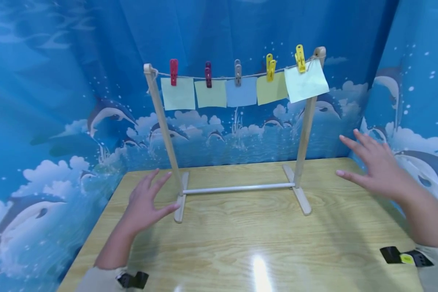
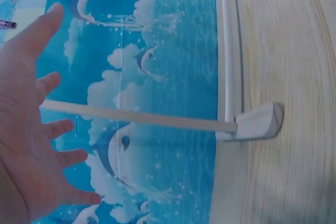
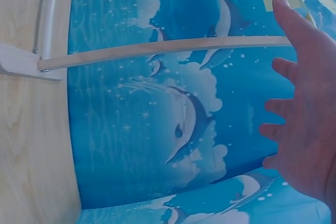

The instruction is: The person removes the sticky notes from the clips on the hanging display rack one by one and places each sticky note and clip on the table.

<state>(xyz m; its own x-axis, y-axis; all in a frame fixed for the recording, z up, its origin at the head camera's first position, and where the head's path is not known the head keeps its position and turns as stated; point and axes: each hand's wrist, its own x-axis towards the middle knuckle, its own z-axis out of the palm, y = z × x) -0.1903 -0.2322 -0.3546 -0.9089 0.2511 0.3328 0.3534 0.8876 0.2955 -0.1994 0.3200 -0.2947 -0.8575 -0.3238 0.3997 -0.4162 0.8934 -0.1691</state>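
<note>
Your left hand is in the air near the left post of the wooden stand, with the fingers spread apart, and it grips nothing. Whether one of its fingers touches the post, I cannot tell from these views. Your right hand has also spread fingers and holds nothing; it is on the outer side of the right post, well apart from it.

The stand is upright on the table, with a foot under each post and a white rod joining the two sides low down. Between the tops of the posts runs a thin string, on which five paper sheets hang in a row, each one by its own clip. From your left these are: a pale green sheet under a red clip, a yellowish green sheet under a dark red clip, a light blue sheet under a grey clip, a yellow sheet under a yellow clip, and a pale mint sheet under a second yellow clip. This last sheet hangs tilted, partly in front of the right post. Behind the stand hangs a blue curtain with dolphins.
</note>
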